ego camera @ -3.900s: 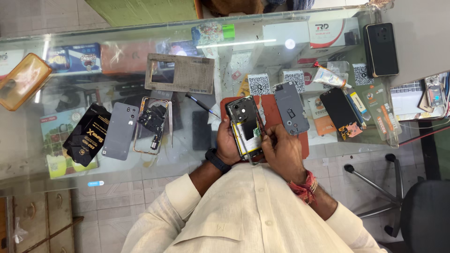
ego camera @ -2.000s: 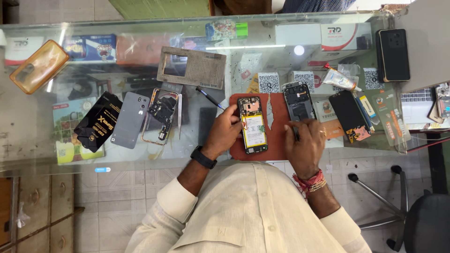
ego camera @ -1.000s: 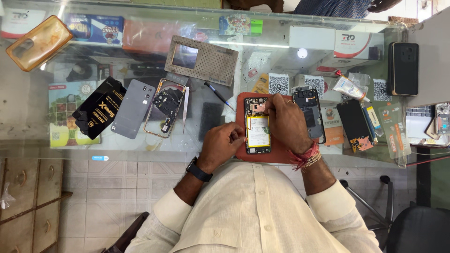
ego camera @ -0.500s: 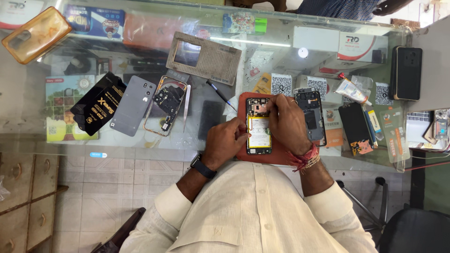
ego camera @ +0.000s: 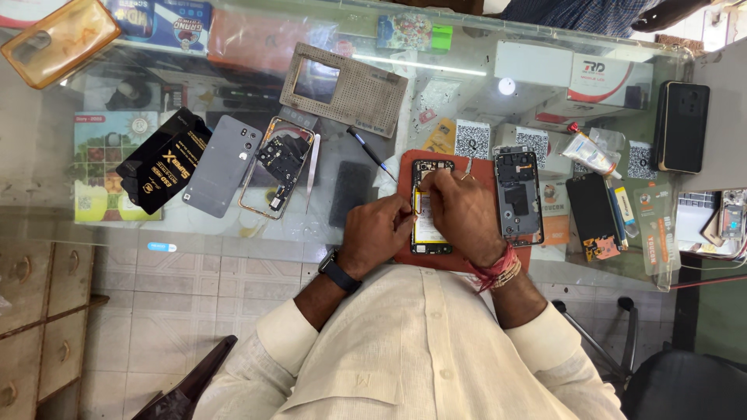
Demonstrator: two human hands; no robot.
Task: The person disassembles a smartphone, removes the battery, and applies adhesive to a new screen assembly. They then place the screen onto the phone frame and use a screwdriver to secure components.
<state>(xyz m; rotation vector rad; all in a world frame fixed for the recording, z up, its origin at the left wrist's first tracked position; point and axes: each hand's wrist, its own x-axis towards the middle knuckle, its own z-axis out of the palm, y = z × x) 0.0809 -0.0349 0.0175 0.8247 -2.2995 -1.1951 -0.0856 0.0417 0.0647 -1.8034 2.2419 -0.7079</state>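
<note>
Red mat [ego camera: 482,167] lying under an opened phone [ego camera: 429,225] on the glass counter [ego camera: 194,225]. Left hand [ego camera: 376,235] curling against the phone's left edge, steadying it. Right hand [ego camera: 464,214] pressing down over its upper half, fingertips [ego camera: 430,178] pinched together; anything held between them too small to tell. Lying just right of that hand, a second phone body [ego camera: 517,194].

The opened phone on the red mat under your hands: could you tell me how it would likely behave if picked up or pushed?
The opened phone looks flat and rigid, so it should lift stiffly and not roll. Its back is off with the insides exposed, so it is probably fragile to touch. It lies on the red mat, which likely resists sliding; the left hand and right hand both rest on it.
</note>
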